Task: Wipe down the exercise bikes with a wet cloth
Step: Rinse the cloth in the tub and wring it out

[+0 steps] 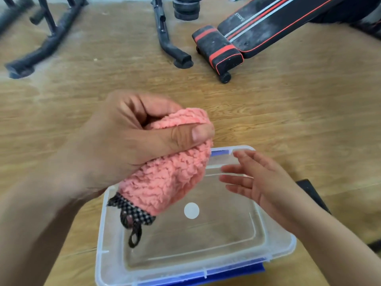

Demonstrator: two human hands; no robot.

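Above the left side of the clear plastic tub (284, 246), the fluffy pink cloth (171, 174) is bunched in the left hand (132, 139), fingers and thumb curled tight round it, with its black checked trim and loop dangling. The right hand (266, 182) hovers straight-fingered over the tub's right side, holding nothing. Wood floor (288, 112) lies open beyond, up to dusty black frame legs (171, 44) and a red-striped padded board (268, 25).

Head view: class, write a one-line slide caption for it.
Left hand grips a pink fluffy cloth above a clear plastic container; the open right hand hovers over it.
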